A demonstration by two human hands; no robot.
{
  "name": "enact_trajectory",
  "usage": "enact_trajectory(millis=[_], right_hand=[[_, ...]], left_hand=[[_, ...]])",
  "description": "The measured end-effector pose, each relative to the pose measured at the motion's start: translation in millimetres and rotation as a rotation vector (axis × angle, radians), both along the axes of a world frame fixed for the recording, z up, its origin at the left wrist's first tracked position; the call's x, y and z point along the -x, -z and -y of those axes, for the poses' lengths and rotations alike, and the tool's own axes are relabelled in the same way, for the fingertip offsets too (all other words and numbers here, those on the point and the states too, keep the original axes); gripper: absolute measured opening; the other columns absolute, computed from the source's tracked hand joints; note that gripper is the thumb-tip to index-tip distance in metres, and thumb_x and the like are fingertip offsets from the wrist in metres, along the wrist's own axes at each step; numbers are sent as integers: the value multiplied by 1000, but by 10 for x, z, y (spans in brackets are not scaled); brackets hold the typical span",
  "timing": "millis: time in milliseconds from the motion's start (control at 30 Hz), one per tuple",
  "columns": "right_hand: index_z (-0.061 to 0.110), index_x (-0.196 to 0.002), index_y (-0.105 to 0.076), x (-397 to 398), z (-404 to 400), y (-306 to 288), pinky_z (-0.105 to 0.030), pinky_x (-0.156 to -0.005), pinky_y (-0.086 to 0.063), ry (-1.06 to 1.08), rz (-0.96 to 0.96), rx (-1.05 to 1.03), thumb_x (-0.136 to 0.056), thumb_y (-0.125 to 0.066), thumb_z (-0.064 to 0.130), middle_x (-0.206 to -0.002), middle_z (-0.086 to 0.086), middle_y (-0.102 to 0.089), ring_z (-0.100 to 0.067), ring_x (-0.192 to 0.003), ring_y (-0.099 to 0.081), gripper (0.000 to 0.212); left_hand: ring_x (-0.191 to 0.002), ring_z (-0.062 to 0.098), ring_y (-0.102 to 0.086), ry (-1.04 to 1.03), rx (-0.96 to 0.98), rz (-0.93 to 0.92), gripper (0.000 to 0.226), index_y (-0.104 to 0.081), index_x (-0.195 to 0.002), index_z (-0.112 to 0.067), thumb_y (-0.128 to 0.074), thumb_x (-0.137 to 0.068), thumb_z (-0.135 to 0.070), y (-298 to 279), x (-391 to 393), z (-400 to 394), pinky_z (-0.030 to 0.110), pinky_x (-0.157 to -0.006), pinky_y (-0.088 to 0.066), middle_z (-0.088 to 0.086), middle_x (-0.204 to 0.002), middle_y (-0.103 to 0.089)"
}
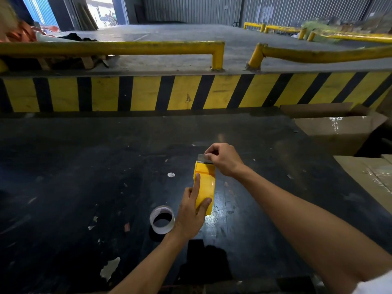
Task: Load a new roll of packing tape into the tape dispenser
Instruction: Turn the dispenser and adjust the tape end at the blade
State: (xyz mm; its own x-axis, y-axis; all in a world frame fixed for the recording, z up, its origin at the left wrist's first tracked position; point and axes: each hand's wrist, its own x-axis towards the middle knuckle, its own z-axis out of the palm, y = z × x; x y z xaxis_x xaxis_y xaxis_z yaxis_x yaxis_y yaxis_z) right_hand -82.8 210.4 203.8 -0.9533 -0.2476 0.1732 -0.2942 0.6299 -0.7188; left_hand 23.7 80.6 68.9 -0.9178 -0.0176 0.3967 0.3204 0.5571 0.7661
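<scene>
Daylight pours in through an open doorway at the top left, blown out to near white. The rest of the hall is dim and evenly lit. The dark table takes a soft sheen, with bright glare patches near its middle and on the tape covering the cardboard boxes at its right edge. Shadows are soft and short. Wide-angle distortion bends the yellow rails and the striped barrier towards the edges. The corners look smeared and soft.
</scene>
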Motion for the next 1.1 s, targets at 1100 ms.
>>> enact_trajectory(millis=[1100], right_hand=[[1,-93,-74,-188,21,231,-35,-76,-50,15,-459,-234,-88,-64,3,-89,-15,-66,-28,-90,-54,12]], left_hand=[[-117,18,-61,61,-168,204,75,5,-158,-41,-42,-100,-44,-415,11,-225,48,-99,-56,2,-144,-53]])
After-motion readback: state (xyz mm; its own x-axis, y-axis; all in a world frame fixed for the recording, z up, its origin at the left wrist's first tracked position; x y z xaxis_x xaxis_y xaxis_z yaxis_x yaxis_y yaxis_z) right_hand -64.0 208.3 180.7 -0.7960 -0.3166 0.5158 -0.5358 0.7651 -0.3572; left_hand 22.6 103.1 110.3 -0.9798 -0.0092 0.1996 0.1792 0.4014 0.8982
